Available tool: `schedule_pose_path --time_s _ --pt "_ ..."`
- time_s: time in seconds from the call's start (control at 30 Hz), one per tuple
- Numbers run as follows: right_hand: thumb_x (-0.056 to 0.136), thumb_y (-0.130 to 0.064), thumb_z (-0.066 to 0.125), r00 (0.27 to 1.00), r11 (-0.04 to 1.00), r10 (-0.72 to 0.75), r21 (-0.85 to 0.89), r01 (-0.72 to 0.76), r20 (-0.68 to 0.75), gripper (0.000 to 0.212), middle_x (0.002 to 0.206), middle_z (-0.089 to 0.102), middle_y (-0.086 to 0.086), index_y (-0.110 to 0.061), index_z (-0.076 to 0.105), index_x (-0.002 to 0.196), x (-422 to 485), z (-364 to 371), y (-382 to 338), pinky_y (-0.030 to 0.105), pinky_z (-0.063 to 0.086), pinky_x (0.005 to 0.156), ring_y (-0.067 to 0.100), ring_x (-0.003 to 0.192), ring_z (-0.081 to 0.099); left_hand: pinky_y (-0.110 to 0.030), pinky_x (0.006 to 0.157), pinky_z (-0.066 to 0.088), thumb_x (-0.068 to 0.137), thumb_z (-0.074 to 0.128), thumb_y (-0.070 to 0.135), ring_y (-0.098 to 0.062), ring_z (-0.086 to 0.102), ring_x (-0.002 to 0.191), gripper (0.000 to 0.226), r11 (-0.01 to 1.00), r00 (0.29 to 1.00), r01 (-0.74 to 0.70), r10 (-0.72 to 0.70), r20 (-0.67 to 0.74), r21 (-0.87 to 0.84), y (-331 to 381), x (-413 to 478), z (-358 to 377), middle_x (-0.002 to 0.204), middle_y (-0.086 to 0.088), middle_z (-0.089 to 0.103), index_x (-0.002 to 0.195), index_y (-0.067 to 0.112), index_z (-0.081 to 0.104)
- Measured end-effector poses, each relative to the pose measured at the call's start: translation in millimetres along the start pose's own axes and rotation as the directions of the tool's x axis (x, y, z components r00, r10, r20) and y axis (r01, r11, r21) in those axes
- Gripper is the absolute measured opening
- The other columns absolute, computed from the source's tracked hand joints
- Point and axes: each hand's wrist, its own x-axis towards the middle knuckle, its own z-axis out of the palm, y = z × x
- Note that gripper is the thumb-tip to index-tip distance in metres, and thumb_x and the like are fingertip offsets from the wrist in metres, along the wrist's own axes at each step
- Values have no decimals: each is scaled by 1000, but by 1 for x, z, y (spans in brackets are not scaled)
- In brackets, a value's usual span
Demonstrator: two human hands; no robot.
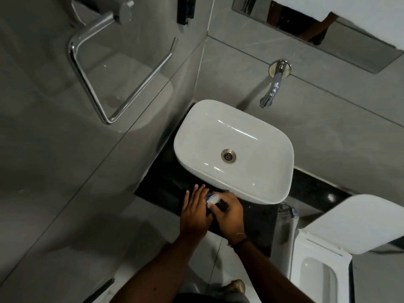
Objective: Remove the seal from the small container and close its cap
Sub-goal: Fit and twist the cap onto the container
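Fig.: person at bathroom vanity, seen from above. Small container [212, 199] sits between both hands, over the dark surface [258, 224], just in front of the white basin [231, 149]. Left hand [195, 212] lies beside it w/ fingers stretched flat and apart, not clearly clamped on anything. Right hand [229, 215] is curled, fingertips pinched at the container's pale round top; whether that top is seal or cap, cannot tell (too small, dim light).

Risks, as judged: (1) container is tiny and only lightly steadied, so a sharp pull on the seal may tip it or flick it off the surface edge toward the floor; (2) seal may tear partway, leaving a scrap under the cap and a poor closure; (3) contents may spill if squeezed while open.

Count: hands 2; container 1; basin 1 w/ drain [228, 156] 1; wall tap [271, 90] 1; chrome towel bar [96, 84] 1; toilet [323, 272] 1, lid raised.
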Motion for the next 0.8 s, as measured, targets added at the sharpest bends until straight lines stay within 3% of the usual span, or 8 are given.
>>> schedule_pose_path --time_s 0.17,0.27,0.33,0.47,0.5,0.6,0.67,0.8 --pt "76 -10 89 999 995 42 -95 -41 9 42 103 69 2 -38 75 104 0 5 9 32 56 98 23 105 66 -55 121 28 96 44 33 -28 35 148 54 1000 1000 -11 11 10 3 -1 0 -1 150 -10 53 142 6 53" --pt "63 -23 98 998 984 55 -165 -60 -37 25 88 70 0 -30 76 74 -3 -5 14 42 57 88 26 94 66 -56 120 30 91 42 32 -28 37 148 57 999 1000 4 -4 -4 -43 -1 1 -2 148 -11 55 141 5 53" --pt "59 -26 98 992 981 67 -176 -85 -102 29 84 70 -3 -24 72 70 -5 -9 19 46 57 85 25 90 66 -56 120 29 87 46 34 -29 37 147 62 999 1000 6 -6 10 -51 -1 1 -3 148 -12 54 140 4 53" --pt "64 -14 94 998 990 57 -128 -54 21 63 119 67 -1 -17 72 122 -6 -6 16 31 49 104 22 116 61 -57 120 31 92 55 38 -31 40 145 59 1000 1000 8 -8 5 -27 -1 1 -1 146 -13 56 139 3 54" --pt "65 -12 94 997 989 55 -136 -49 45 62 120 65 0 -13 73 123 -6 -3 14 27 46 106 25 119 60 -57 119 33 94 50 40 -31 41 144 59 1000 1000 5 -5 -2 -18 -1 0 -1 145 -14 58 138 2 55" --pt "63 -6 94 996 990 61 -124 -69 -72 31 98 68 6 -11 73 85 -5 -4 12 43 56 93 33 99 65 -59 118 33 92 49 35 -29 38 146 57 1000 1000 -11 11 -2 -18 -3 1 0 146 -14 57 139 3 55" --pt "60 -5 93 990 992 50 -109 -65 -135 30 89 67 8 -11 68 76 -4 -10 15 54 55 85 33 90 64 -57 120 30 89 52 38 -26 36 147 61 1000 1000 -3 3 5 -24 -3 2 0 147 -12 56 140 5 54" --pt "61 -3 89 996 987 11 -158 3 86 70 125 66 2 -13 71 129 -4 -13 16 24 45 111 16 120 59 -53 122 28 91 51 60 -26 38 147 73 999 1000 17 -16 16 -40 -4 2 2 148 -9 55 141 6 53"
